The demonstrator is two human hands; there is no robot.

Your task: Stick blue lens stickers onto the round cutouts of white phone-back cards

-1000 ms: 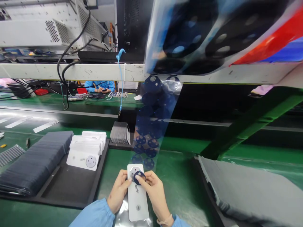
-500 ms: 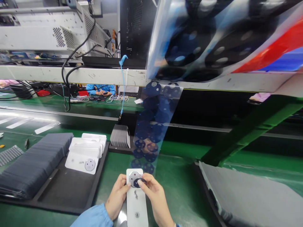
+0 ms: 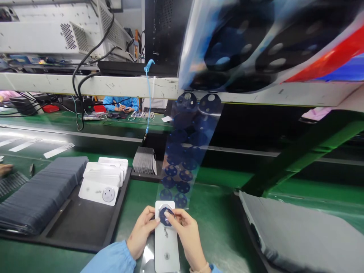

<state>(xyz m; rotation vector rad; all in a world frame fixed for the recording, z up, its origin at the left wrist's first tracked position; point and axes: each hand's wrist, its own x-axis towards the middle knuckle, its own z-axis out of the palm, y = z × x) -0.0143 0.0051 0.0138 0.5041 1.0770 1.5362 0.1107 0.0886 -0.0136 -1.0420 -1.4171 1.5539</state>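
Observation:
Near the bottom centre stands a long white panel (image 3: pixel 166 248) with rounded corners and a metal disc area at its top. My left hand (image 3: pixel 143 231) grips the panel's left edge, thumb on its face. A dark blue round sticker (image 3: pixel 163 215) with holes lies over the disc area. With thumb and fingers closed, my right hand (image 3: pixel 187 231) pinches this sticker at its right side, the thumb on its face. Behind the panel's top hangs a clear strip (image 3: pixel 178 178) carrying rows of the same dark round stickers.
To the left, a black tray (image 3: pixel 82 231) carries a row of dark grey sheets (image 3: pixel 42 193) and white panels (image 3: pixel 101 185). A small box of upright plates (image 3: pixel 144 162) is behind. Grey sheets (image 3: pixel 307 235) are stacked at right. A shelf beam (image 3: pixel 113 85) crosses above; a person (image 3: pixel 121 104) sits beyond.
My right hand has brought the dark sticker left, so that it now covers most of the disc area. The panel and both hands appear slightly further right in view.

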